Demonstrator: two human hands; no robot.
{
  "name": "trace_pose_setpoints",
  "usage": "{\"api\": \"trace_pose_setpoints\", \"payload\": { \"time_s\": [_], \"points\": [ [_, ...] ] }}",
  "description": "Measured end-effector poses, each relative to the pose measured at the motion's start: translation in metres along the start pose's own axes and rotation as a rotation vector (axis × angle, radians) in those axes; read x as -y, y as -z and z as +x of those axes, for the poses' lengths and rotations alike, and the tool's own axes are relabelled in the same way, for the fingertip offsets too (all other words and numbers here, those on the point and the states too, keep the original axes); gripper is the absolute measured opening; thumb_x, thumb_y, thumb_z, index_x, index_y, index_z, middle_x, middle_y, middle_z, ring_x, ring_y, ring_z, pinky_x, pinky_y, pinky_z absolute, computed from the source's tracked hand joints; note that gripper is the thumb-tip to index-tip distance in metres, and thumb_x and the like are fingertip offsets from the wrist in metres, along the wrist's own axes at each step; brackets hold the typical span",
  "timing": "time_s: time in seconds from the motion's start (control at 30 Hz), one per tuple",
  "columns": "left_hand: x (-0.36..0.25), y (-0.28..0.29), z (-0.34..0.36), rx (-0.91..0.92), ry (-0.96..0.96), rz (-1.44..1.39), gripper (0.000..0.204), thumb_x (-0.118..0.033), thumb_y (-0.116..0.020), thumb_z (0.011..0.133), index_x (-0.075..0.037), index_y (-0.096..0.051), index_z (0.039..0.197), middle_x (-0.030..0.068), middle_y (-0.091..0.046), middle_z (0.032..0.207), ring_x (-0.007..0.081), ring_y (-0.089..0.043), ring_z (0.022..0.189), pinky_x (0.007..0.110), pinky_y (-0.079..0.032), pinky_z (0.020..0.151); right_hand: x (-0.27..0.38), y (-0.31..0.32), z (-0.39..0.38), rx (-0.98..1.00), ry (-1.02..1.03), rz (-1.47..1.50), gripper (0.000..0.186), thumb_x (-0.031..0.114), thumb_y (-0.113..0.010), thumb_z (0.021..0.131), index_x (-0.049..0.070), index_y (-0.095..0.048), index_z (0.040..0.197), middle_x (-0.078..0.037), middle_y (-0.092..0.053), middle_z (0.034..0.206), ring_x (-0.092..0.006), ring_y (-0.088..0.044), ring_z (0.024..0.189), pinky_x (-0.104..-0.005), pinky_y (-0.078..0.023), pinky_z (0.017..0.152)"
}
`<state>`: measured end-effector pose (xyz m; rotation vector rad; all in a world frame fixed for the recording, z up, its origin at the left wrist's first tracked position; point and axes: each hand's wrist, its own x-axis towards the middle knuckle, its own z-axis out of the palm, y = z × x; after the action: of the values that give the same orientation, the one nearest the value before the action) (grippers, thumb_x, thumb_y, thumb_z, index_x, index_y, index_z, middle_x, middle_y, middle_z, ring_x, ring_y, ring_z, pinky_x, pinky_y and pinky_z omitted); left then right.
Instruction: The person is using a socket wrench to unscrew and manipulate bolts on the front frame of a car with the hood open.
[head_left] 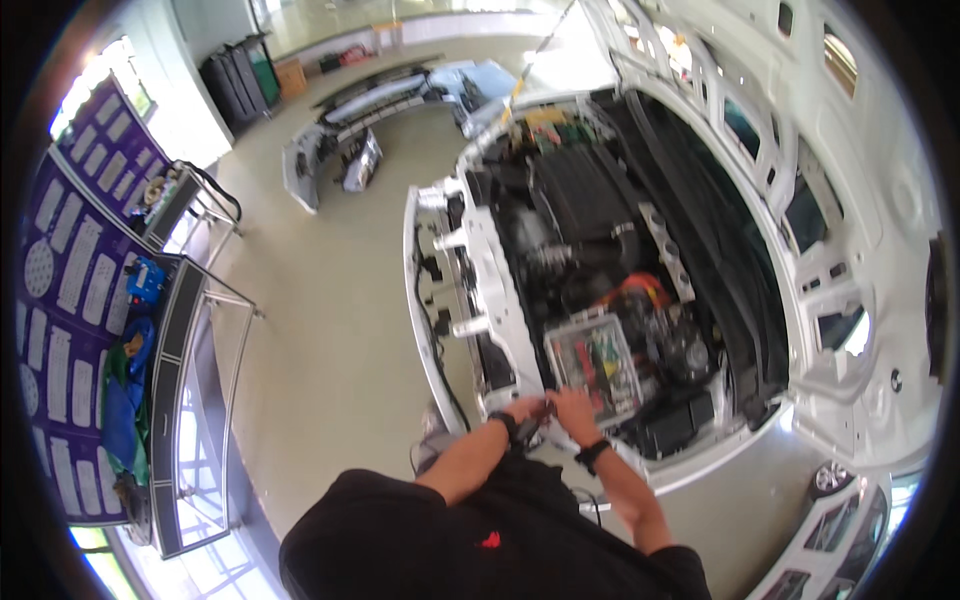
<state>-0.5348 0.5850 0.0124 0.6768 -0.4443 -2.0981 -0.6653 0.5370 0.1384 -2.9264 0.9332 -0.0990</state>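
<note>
In the head view, a person in a black top leans over the front of a white car's engine bay. The left hand and the right hand meet at its near front corner, just beside a grey-rimmed electronics box with red, green and yellow parts inside. Fingertips of both hands come together around a small dark part. The fingers look curled inward, but blur and overlap hide the contact, so whether either hand truly pinches the part cannot be told.

The part sits between the hands, near the white front crossmember. Beyond the box lies an orange cable, and a black box stands to its right.

The likeliest trouble is a drop: if the fingertips slip, something that small could fall into the gaps around the box and be hard to recover. The dark wristbands might snag on the box's rim or nearby wiring if a wrist swings inward. Reaching further over the box could also press on its inner parts, since the right forearm angles in close to that corner.
</note>
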Motion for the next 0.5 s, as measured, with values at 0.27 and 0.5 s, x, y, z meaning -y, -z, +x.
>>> {"api": "trace_pose_setpoints", "payload": {
  "time_s": [0.27, 0.5],
  "points": [
    [0.006, -0.011, 0.0, -0.369, 0.174, -0.354, 0.015, -0.014, -0.047, 0.081, -0.005, -0.057, 0.088, 0.0043, -0.059, 0.078, 0.0159, -0.058, 0.071, 0.031, -0.048, 0.065, 0.029, 0.021, 0.011, 0.348, -0.419, 0.182, 0.02, 0.023, -0.057, 0.072, 0.008, -0.055, 0.084, -0.016, -0.058, 0.079, -0.0321, -0.057, 0.078, -0.0451, -0.042, 0.066],
    [0.023, 0.004, -0.006, -0.165, -0.06, 0.235, 0.014, -0.022, -0.046, 0.085, -0.016, -0.056, 0.076, -0.0052, -0.055, 0.069, 0.0107, -0.052, 0.065, 0.034, -0.043, 0.061, 0.042, 0.004, -0.001, 0.461, -0.499, 0.188, 0.025, 0.02, -0.051, 0.076, 0.008, -0.05, 0.099, -0.017, -0.061, 0.086, -0.0337, -0.058, 0.084, -0.0486, -0.043, 0.074]
  ]
}}
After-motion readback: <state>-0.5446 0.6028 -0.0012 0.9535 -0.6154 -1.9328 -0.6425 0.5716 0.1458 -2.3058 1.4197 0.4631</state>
